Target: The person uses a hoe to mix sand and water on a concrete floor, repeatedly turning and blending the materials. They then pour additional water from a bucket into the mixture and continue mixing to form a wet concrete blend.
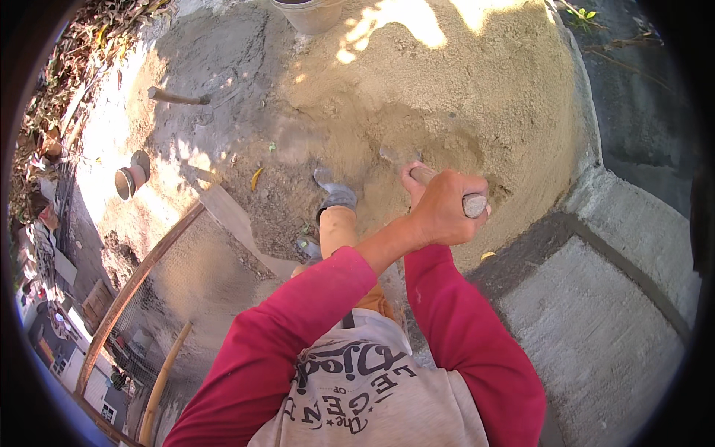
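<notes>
My left hand [449,205] is wrapped round the upper part of a thick wooden handle [474,205], whose rounded end sticks out past my fingers. Farther down the same handle my right hand [412,181] is closed too, mostly hidden behind the left hand and forearm. The tool looks like a shovel; a greyish metal part [396,154] shows beyond my hands, partly sunk in a hollow of the sand pile [514,104]. My forearms cross in front of me. One dusty grey boot [335,192] stands at the sand's near edge, left of the handle.
A wood-framed mesh screen [141,272] leans at the left, with a pole [164,380] beside it. A bucket [309,16] stands at the far edge. Another wooden handle [177,97] and a rusty cylinder [130,179] lie left. Concrete slabs [596,313] border the right.
</notes>
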The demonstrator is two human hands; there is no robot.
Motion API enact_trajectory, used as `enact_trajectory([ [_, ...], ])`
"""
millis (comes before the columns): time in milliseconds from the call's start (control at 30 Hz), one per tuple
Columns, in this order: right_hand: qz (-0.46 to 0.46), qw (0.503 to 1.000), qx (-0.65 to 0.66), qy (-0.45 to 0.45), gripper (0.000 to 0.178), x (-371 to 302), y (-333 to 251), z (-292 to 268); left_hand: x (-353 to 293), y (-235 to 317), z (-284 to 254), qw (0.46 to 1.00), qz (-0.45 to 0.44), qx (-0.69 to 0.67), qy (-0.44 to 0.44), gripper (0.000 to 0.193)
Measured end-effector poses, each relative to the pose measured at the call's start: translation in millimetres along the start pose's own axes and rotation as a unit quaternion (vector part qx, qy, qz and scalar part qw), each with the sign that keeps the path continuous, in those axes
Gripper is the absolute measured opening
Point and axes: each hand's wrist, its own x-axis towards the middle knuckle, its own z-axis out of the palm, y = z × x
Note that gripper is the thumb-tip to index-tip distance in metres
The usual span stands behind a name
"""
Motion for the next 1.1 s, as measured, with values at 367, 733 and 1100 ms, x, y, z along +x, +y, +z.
enact_trajectory([
  [367, 0.036, 0.991, -0.125, 0.019, 0.023, -75, -11, 20, -126, 103, -59, 0.955, 0.007, -0.182, 0.233, 0.027],
  [733, 0.04, 0.85, -0.524, 0.038, 0.011, -67, 234, 73, -508, 88, -138, 0.693, 0.187, -0.311, 0.622, 0.019],
  [1100, 0.279, 0.63, -0.658, -0.304, 0.012, -465, 717, 24, -814, 189, 37, 0.403, 0.437, 0.11, 0.797, 0.025],
])
